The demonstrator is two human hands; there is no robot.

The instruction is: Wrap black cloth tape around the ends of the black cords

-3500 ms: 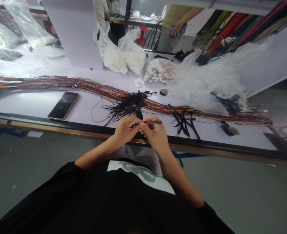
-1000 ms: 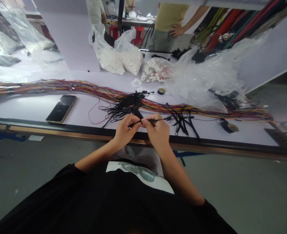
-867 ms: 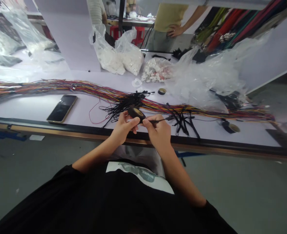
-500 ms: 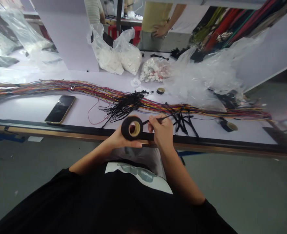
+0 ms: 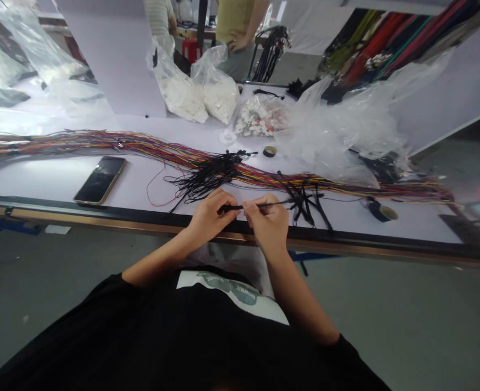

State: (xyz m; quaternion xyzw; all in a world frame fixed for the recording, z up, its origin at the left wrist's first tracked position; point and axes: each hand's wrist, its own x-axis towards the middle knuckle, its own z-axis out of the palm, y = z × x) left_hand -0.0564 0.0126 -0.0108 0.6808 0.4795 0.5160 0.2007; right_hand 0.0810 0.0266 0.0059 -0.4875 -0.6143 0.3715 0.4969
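A thin black cord [image 5: 237,207] stretches level between two bare hands at the centre of the frame, above the front edge of the counter [image 5: 419,221], as I watch from afar through the head camera. The left hand [image 5: 213,213] is curled around its left part, thumb against fingers; the right hand [image 5: 268,217] pinches it just beside, leaving a short bare span. What else the left palm hides, I cannot tell. Toward the right, the cord reaches a pile of black strips [image 5: 307,203]; whether they touch is unclear. My judgement for clean handling: hold that span straight and lightly taut, press evenly with both thumbs, let no twist creep in, and guide the right end clear of the strips, and the left hand clear of the tangled black leads [image 5: 213,172], so nothing snags.
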